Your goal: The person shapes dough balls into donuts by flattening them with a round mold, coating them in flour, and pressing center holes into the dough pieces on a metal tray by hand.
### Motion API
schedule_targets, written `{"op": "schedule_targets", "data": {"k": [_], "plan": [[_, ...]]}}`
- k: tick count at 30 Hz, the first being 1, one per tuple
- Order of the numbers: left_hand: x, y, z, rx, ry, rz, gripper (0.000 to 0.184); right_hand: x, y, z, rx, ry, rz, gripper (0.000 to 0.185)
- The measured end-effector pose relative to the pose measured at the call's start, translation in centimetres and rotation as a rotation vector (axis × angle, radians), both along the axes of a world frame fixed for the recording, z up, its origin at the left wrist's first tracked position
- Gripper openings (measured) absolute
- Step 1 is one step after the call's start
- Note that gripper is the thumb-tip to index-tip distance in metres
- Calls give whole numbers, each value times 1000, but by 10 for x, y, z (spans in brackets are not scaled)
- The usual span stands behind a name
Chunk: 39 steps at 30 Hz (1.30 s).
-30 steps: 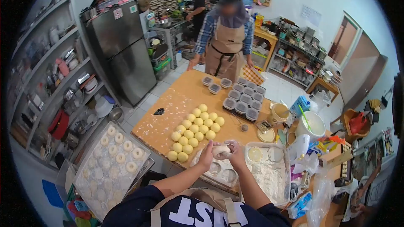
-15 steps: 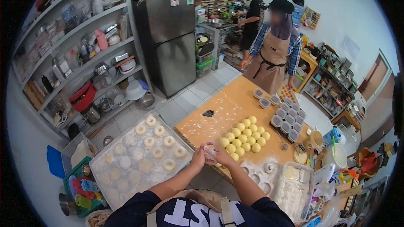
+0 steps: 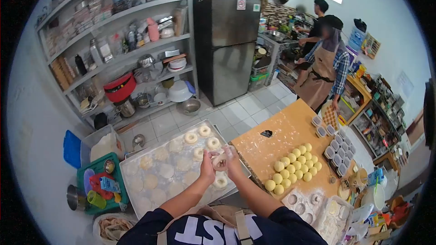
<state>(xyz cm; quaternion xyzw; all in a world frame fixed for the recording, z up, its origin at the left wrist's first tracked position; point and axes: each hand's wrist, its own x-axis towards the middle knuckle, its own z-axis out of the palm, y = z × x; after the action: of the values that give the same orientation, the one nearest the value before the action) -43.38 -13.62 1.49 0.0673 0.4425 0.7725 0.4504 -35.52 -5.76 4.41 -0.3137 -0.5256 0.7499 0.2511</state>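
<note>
Both my hands are over the right part of a floured tray (image 3: 156, 171). Between them they hold a pale dough ring (image 3: 220, 162). My left hand (image 3: 208, 167) grips its left side, and my right hand (image 3: 233, 161) has its fingers closed round the right side. Below and around them on the tray lie other dough rings (image 3: 212, 143) and flat floured dough rounds. Several yellow dough balls (image 3: 297, 162) sit in rows on the wooden table (image 3: 259, 147) to the right.
A co-worker in an apron (image 3: 323, 70) stands behind the table, another person (image 3: 313, 31) farther back. Lidded cups (image 3: 339, 152) and a flour tray (image 3: 334, 218) are at right. Shelves (image 3: 122, 22), a fridge (image 3: 231, 50) and a green basket (image 3: 97, 183) stand left and behind.
My hands have moved with the dough ring from beside the yellow balls to above the tray. The view has turned left. The co-worker now stands turned more sideways.
</note>
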Motion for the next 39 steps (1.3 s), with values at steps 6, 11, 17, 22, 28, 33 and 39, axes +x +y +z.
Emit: {"op": "schedule_targets", "data": {"k": [6,11,17,22,28,33,39], "plan": [[-30,-26,28,-248,303,-66,58,-22,-8,-6,134,-90,185,43],[-23,-23,21,50,-78,133,60,-39,-23,3,-85,101,-37,45],[-24,-34,39,28,-74,78,56,-39,-26,13,-67,23,16,47],[-35,-37,32,-65,1,65,56,-38,-29,3,180,-117,134,45],[-27,-30,26,96,-258,145,55,-30,-34,18,-118,79,-1,45],[-43,-33,32,-276,268,-258,56,-32,-16,-13,289,-178,109,36],[-33,-28,29,-40,-60,40,56,-37,-15,-30,73,48,20,35]]}}
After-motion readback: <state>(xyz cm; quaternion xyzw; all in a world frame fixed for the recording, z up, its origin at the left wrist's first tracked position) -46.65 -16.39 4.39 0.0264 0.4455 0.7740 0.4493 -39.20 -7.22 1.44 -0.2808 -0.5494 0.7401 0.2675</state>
